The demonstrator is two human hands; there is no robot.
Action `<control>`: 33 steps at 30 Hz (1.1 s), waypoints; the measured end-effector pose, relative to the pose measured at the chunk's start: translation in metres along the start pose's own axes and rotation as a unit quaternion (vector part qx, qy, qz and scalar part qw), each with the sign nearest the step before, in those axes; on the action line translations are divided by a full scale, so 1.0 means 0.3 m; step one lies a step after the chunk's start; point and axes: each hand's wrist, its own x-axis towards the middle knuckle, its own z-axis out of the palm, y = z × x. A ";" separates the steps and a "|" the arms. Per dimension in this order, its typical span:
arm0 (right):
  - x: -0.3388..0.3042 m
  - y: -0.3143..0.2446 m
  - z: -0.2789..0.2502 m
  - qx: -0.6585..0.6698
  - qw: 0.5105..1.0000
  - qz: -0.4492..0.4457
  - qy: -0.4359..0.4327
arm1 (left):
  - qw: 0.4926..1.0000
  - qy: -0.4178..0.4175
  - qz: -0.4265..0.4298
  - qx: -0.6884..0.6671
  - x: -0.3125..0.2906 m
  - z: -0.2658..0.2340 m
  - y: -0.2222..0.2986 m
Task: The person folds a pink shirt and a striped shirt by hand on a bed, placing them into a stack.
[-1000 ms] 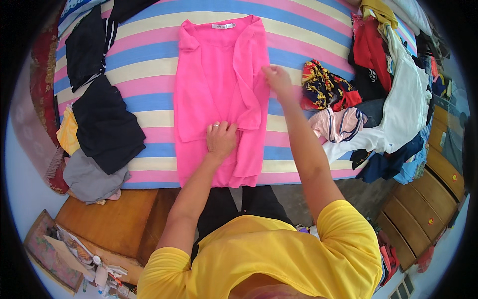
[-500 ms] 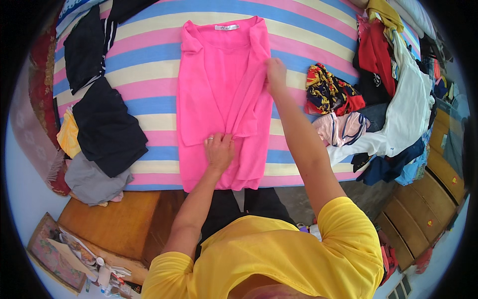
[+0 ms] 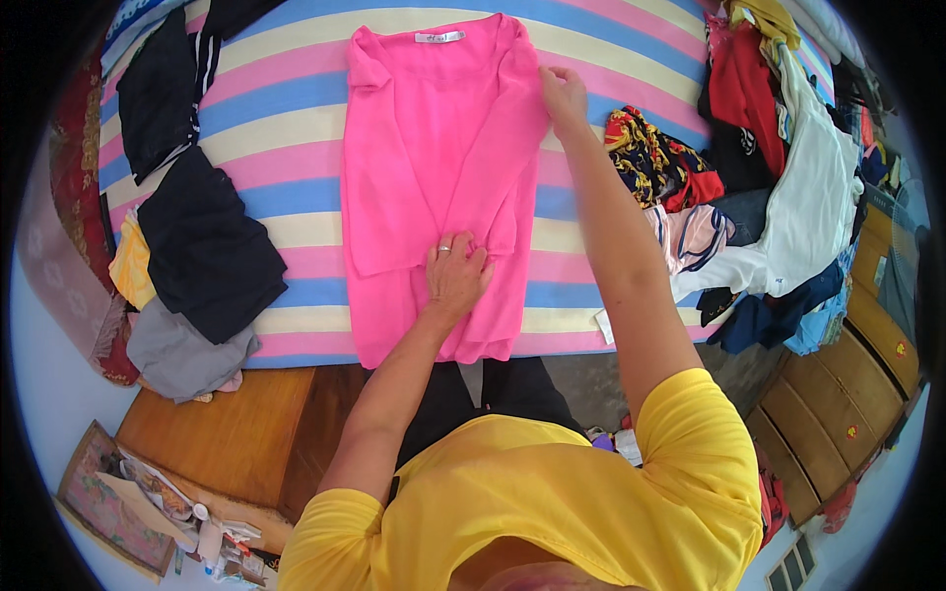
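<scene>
One pink garment [image 3: 414, 187] spread on striped sheet [image 3: 291, 197], right of black cloth [image 3: 212, 246]. Left hand [image 3: 458, 278] rests on lower front; cannot tell whether gripping. Right hand [image 3: 565, 100] pinches garment's upper right edge.

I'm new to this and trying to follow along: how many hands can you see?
2. The left hand is on the lower middle of the pink garment; the right hand is at its upper right edge. No others show.
</scene>
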 end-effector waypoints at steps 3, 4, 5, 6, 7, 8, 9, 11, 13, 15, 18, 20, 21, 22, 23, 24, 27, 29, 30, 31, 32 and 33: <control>-0.030 0.075 -0.035 0.042 0.996 0.057 -0.051 | 1.000 0.000 0.016 -0.008 -0.031 0.000 0.010; -0.059 0.090 -0.041 0.042 0.996 0.057 -0.051 | 1.000 -0.001 0.016 -0.008 -0.044 0.002 0.010; -0.102 0.102 -0.042 0.048 0.996 0.048 -0.058 | 1.000 -0.016 0.011 -0.006 -0.056 0.008 0.004; -0.140 0.110 -0.043 0.054 0.996 0.038 -0.064 | 1.000 -0.030 0.007 -0.004 -0.064 0.014 -0.001; -0.176 0.103 -0.050 0.056 0.996 0.039 -0.064 | 1.000 -0.030 0.007 -0.003 -0.064 0.017 0.000; -0.208 0.091 -0.055 0.057 0.995 0.036 -0.069 | 1.000 -0.023 -0.019 -0.002 -0.061 0.021 0.001; -0.226 0.079 -0.057 0.059 0.995 0.034 -0.075 | 0.999 -0.015 -0.045 0.000 -0.056 0.024 0.001; -0.223 0.084 -0.068 0.094 0.992 0.017 -0.082 | 0.998 -0.024 -0.057 -0.007 -0.006 -0.003 0.032; -0.237 0.032 -0.061 0.174 0.961 -0.004 -0.214 | 0.997 -0.030 -0.076 -0.009 0.017 -0.005 0.027; -0.248 -0.026 -0.041 0.201 0.949 0.022 -0.241 | 0.999 0.003 -0.047 0.007 0.014 0.015 0.007; -0.196 0.000 -0.040 0.165 0.953 0.078 -0.240 | 0.998 0.058 -0.038 -0.003 0.006 0.017 0.014; -0.186 0.007 -0.038 0.107 0.963 0.109 -0.222 | 0.998 0.048 -0.027 0.014 -0.013 0.003 0.022; -0.176 0.013 -0.043 0.105 0.962 0.120 -0.224 | 0.999 0.037 -0.015 0.031 -0.018 -0.001 0.026; -0.183 0.003 -0.045 0.103 0.959 0.131 -0.229 | 0.999 0.035 -0.019 0.032 -0.024 -0.008 0.030; -0.193 -0.008 -0.036 0.102 0.958 0.133 -0.233 | 0.999 0.037 -0.002 0.028 -0.027 -0.013 0.034; -0.204 -0.018 -0.024 0.085 0.964 0.121 -0.221 | 0.999 0.039 0.015 0.023 -0.033 -0.014 0.033; -0.187 0.044 -0.018 -0.046 0.981 0.017 -0.187 | 0.999 0.009 0.028 0.013 -0.048 0.004 0.042; -0.187 0.071 -0.025 -0.156 0.971 -0.074 -0.167 | 1.000 0.016 0.024 -0.004 -0.062 0.002 0.050; -0.185 0.085 -0.035 -0.047 0.988 0.014 -0.144 | 0.999 0.026 0.020 -0.020 -0.071 0.003 0.056; -0.195 0.084 -0.040 0.065 0.986 0.100 -0.119 | 0.999 0.023 0.019 -0.019 -0.094 0.006 0.056; -0.207 0.088 -0.053 0.065 0.985 0.103 -0.120 | 0.997 0.025 -0.034 -0.061 -0.127 0.019 0.057; -0.223 0.095 -0.072 0.095 0.978 0.111 -0.149 | 0.991 0.027 -0.085 -0.104 -0.160 0.034 0.057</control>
